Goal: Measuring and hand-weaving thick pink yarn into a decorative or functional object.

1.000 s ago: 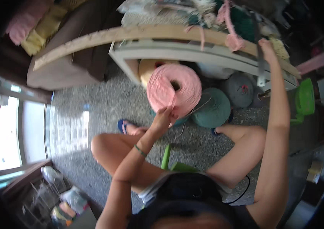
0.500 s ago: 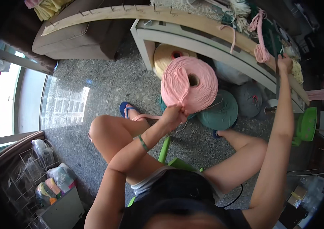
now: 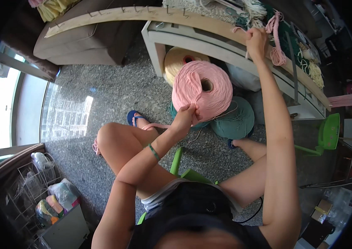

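My left hand (image 3: 185, 117) is closed on pink yarn strands at the front of a big pink yarn cone (image 3: 215, 97). My right hand (image 3: 257, 41) has moved onto a wooden board with nails (image 3: 221, 25) and grips a thin pink strand there. Just right of it hangs a pink braided piece (image 3: 275, 35) with loose loops at its bottom; a dark flat bar (image 3: 294, 83) lies farther right across the board. A cream cone (image 3: 172, 66) and teal cones (image 3: 236, 122) sit behind and beside the pink one.
A white low table (image 3: 155, 50) carries the board and yarn. A brown sofa (image 3: 76, 47) stands back left, a wire rack with bags (image 3: 26, 195) lower left. Green plastic furniture (image 3: 329, 133) is at right. My legs and sandalled feet surround the cones.
My right hand has left the dark bar and moved left along the board to the pink strand. My left hand still holds the yarn, shifted slightly upward and left.
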### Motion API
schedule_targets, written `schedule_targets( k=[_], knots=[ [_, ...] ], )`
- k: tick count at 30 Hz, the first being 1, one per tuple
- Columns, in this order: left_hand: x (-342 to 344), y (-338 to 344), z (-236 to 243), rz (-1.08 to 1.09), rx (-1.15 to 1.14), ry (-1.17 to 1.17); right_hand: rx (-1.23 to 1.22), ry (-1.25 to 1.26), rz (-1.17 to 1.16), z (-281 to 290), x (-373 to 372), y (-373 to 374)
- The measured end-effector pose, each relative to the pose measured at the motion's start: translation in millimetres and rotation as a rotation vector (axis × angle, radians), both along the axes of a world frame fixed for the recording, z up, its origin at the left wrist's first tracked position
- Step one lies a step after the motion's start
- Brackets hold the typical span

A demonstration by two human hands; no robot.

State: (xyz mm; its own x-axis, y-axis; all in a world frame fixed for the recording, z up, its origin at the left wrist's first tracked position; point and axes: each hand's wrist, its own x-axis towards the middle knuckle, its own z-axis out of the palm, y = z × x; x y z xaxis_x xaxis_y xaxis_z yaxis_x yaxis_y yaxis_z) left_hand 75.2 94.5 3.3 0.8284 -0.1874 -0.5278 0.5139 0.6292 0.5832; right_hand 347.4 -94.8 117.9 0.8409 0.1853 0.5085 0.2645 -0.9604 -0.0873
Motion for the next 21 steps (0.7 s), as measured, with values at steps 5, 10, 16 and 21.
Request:
schedule_targets(
  k=[5, 10, 16, 21],
  knots=[
    [5.5, -5.7, 7.9, 0.037, -0.072, -0.083, -0.137, -0.185, 0.033, -1.5, -0.8, -3.7],
    [4.8, -0.5, 17.5, 0.116, -0.063, -0.054, 0.999, 0.296, 0.304, -3.2, -83.3, 15.3],
    [2.7, -6.7, 18.5, 0.161, 0.014, -0.117, 1.254, 1.246, 0.189, -61.3, -202.9, 11.1],
    [0.7, -5.7, 12.3, 0.032, 0.070, -0.212, 0.756, 0.871, 0.315, -108.5, -223.5, 30.7]
  ],
)
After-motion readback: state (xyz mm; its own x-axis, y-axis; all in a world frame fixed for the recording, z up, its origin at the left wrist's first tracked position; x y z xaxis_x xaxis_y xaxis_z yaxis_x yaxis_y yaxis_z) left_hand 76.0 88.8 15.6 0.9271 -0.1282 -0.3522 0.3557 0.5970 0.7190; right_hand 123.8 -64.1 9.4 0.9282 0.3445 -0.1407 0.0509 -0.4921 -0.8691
